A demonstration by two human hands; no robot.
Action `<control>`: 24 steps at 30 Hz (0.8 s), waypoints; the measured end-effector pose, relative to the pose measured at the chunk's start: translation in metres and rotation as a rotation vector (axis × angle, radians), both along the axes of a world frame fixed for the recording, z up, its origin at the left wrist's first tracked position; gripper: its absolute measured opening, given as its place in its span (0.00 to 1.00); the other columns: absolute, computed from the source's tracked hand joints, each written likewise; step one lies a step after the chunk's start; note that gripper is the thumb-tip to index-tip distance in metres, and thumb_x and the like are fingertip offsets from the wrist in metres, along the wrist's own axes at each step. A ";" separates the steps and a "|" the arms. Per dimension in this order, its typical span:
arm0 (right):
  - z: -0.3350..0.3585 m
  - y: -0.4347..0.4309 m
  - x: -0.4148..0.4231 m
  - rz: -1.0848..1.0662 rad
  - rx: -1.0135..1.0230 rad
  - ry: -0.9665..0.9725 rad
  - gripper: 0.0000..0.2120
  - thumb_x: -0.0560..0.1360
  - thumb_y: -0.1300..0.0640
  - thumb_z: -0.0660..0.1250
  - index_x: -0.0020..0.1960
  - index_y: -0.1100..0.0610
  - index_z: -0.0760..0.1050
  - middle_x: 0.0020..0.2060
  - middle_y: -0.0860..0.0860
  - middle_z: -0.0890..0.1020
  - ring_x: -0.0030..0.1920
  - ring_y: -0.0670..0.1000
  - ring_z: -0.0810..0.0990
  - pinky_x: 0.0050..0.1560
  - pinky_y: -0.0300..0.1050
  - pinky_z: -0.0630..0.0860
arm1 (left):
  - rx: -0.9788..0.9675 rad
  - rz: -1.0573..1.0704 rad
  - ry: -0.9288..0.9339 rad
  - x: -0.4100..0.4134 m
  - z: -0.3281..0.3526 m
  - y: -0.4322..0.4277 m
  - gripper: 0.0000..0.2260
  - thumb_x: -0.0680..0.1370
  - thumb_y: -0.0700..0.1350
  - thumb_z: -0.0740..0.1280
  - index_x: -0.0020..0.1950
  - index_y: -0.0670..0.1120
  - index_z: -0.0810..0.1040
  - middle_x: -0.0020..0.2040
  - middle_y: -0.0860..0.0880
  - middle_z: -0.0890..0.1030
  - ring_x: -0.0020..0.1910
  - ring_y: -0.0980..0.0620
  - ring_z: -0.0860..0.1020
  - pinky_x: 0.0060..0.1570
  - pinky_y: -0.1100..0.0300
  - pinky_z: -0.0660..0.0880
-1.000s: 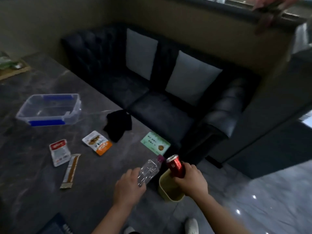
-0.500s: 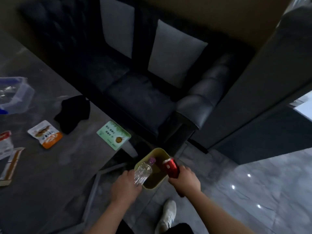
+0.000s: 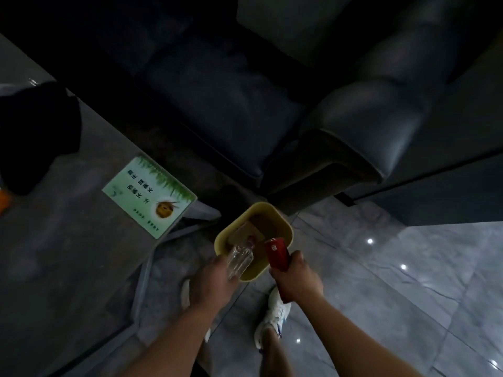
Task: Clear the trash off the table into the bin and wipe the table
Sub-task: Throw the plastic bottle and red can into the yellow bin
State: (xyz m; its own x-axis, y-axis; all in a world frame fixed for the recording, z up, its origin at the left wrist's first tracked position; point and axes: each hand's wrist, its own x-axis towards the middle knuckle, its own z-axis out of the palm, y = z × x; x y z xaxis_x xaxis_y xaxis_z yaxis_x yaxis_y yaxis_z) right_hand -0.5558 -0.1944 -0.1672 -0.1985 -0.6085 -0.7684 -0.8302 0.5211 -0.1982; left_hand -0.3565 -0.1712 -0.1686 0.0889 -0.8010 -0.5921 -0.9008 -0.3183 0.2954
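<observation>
A yellow bin (image 3: 227, 232) stands on the floor beside the table corner, with brown cardboard lying inside it. My left hand (image 3: 212, 281) grips a clear plastic bottle (image 3: 239, 258) with a pink cap, its neck pointing over the bin's near rim. My right hand (image 3: 298, 278) holds a red can (image 3: 276, 254), tilted, at the bin's near right edge. On the dark marble table (image 3: 68, 254) lie a green card (image 3: 149, 195), a black cloth (image 3: 38, 134) and the orange corner of a wrapper (image 3: 4, 200) at the left edge.
A dark leather sofa (image 3: 272, 104) stands behind the bin and the table. The floor (image 3: 408, 281) is shiny grey tile. My white shoes (image 3: 272, 317) are just below the bin. The table's metal leg (image 3: 141, 281) runs down near my left hand.
The view has tipped down and to the right, so most of the table trash has left the frame. Both hands have lowered the bottle and the can closer to the bin's rim.
</observation>
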 end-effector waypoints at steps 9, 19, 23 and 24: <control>-0.121 -0.022 0.006 -0.013 0.069 -0.077 0.18 0.78 0.43 0.68 0.61 0.54 0.74 0.47 0.51 0.83 0.45 0.52 0.84 0.49 0.53 0.84 | 0.186 0.147 0.042 -0.009 -0.120 -0.032 0.18 0.74 0.54 0.70 0.60 0.48 0.73 0.56 0.44 0.78 0.54 0.42 0.79 0.44 0.55 0.73; -0.207 -0.041 0.015 0.105 0.119 0.014 0.22 0.81 0.37 0.61 0.65 0.52 0.70 0.52 0.53 0.82 0.49 0.53 0.83 0.53 0.55 0.82 | 0.142 0.040 -0.060 -0.020 -0.199 -0.048 0.15 0.75 0.52 0.68 0.58 0.48 0.74 0.60 0.44 0.75 0.53 0.44 0.78 0.46 0.53 0.76; -0.231 -0.044 0.023 0.162 0.089 0.035 0.25 0.80 0.32 0.58 0.62 0.51 0.72 0.50 0.52 0.81 0.49 0.53 0.83 0.54 0.56 0.81 | 0.113 -0.018 -0.071 -0.024 -0.215 -0.050 0.14 0.76 0.50 0.69 0.59 0.49 0.74 0.59 0.46 0.76 0.55 0.46 0.78 0.52 0.52 0.76; -0.236 -0.045 0.025 0.166 0.088 0.035 0.25 0.79 0.31 0.57 0.61 0.50 0.72 0.49 0.52 0.81 0.48 0.53 0.83 0.54 0.56 0.81 | 0.107 -0.035 -0.066 -0.025 -0.219 -0.049 0.12 0.76 0.50 0.69 0.58 0.49 0.74 0.58 0.46 0.77 0.55 0.46 0.78 0.54 0.51 0.75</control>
